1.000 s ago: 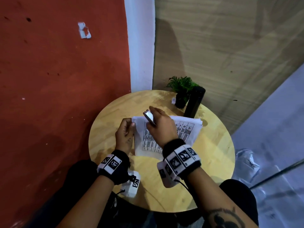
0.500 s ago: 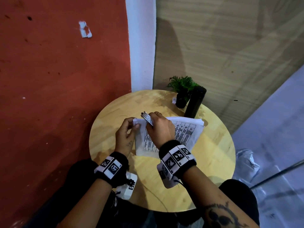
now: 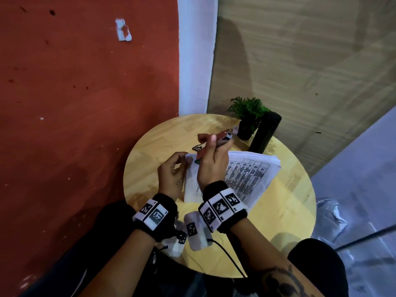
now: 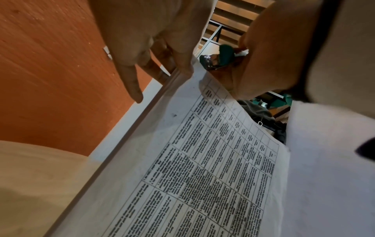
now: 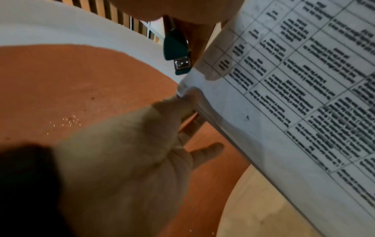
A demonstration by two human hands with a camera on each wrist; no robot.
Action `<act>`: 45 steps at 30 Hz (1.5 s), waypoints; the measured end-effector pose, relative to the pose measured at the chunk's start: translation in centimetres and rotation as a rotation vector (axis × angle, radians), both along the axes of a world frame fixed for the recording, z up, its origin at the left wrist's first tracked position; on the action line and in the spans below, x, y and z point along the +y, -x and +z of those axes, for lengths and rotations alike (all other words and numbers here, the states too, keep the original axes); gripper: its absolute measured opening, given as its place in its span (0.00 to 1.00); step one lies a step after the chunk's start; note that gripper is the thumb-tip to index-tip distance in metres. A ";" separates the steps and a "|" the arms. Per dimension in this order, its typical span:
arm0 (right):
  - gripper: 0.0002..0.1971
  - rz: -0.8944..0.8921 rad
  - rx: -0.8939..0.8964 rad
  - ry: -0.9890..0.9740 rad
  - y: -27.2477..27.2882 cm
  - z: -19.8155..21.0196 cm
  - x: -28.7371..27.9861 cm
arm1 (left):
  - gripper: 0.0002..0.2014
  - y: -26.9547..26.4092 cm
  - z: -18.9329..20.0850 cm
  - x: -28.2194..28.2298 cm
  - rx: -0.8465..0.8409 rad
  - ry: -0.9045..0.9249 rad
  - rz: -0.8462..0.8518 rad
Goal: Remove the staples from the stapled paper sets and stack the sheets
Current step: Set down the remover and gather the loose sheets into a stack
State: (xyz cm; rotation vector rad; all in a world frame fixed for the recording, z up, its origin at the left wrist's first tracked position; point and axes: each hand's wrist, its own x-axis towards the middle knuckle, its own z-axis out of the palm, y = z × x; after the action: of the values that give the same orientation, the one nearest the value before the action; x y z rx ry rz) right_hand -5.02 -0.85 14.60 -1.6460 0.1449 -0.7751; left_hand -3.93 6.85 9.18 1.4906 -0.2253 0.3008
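A stapled paper set [image 3: 248, 174] with a printed table lies on the round wooden table [image 3: 150, 168], its near-left corner lifted. My left hand [image 3: 186, 161] pinches that corner between thumb and fingers; the left wrist view shows the thumb on the paper [image 4: 202, 160] edge. My right hand [image 3: 212, 153] grips a small green and metal stapler-like tool [image 3: 222, 139] just above the corner. Its green end [image 5: 176, 46] points down beside the paper's corner [image 5: 194, 75]. The left hand [image 5: 182, 102] holds the sheets below it. No staple shows at the corner.
A small potted plant [image 3: 246, 116] and a black cylinder [image 3: 264, 133] stand at the table's far edge, just behind the papers. A red wall [image 3: 85, 103] is close on the left. Crumpled plastic [image 3: 330, 215] lies on the floor at right. Tiny shiny bits [image 5: 67, 121] lie below.
My right hand has risen and turned the tool, so its metal end now points away toward the plant. The left hand has stayed at the paper's corner.
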 end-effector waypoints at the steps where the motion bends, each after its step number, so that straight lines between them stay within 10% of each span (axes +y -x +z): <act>1: 0.20 -0.021 0.007 0.056 -0.3 -0.6 0.2 | 0.08 0.1 0.2 0.0 0.017 0.021 0.006; 4: 0.30 -0.084 0.016 0.245 -0.7 -1.1 0.5 | 0.09 0.0 0.2 0.1 0.043 -0.025 0.042; 12: 0.18 -0.225 -0.060 0.776 -2.4 -2.4 0.0 | 0.09 -0.7 -1.0 0.4 -0.020 -0.196 0.145; 26: 0.25 -0.317 -0.141 0.923 -4.8 -1.4 -0.7 | 0.06 -0.8 -0.5 -0.3 0.091 0.143 -0.150; 40: 0.21 -0.218 -0.180 0.816 -4.2 -1.7 -2.1 | 0.08 -1.3 0.1 -0.4 0.011 0.021 -0.181; 45: 0.26 -0.223 -0.190 0.008 -1.1 0.0 -6.5 | 0.02 -1.4 -0.3 0.3 0.022 0.070 -0.186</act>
State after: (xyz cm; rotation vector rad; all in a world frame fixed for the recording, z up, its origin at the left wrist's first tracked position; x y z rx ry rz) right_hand -3.90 -7.30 14.59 -1.5709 0.1924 -1.0985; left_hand -2.57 7.13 8.93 1.3921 -0.3308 0.1412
